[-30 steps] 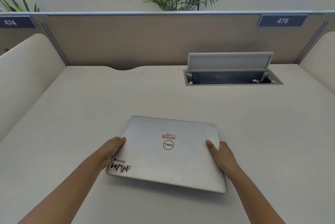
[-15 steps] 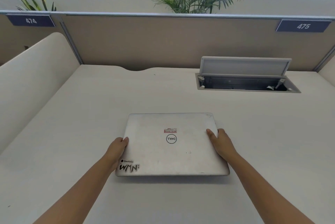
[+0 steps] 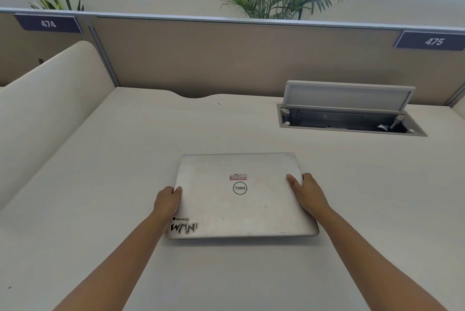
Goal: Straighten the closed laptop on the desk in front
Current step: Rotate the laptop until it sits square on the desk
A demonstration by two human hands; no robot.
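**Closed laptop held at both side edges, near square to the desk**

The closed silver metal laptop (image 3: 241, 196) lies flat on the cream desk top (image 3: 100, 184), between the two hands. The left hand (image 3: 167, 201) clasps its left edge, fingers curled onto the lid; the right hand (image 3: 308, 191) clasps the right edge, thumb on top, the other fingers wrapped over the side. Progress: the laptop's far and near edges run roughly parallel to the beige partition panel (image 3: 226, 58), so the straightening appears largely done; release of both hands is judged to remain. Beyond the right fingers, well apart, the grey recessed cable box (image 3: 352, 121) stands with its flap (image 3: 347, 95) raised; inside, a small white item shows, otherwise contents cannot be told.
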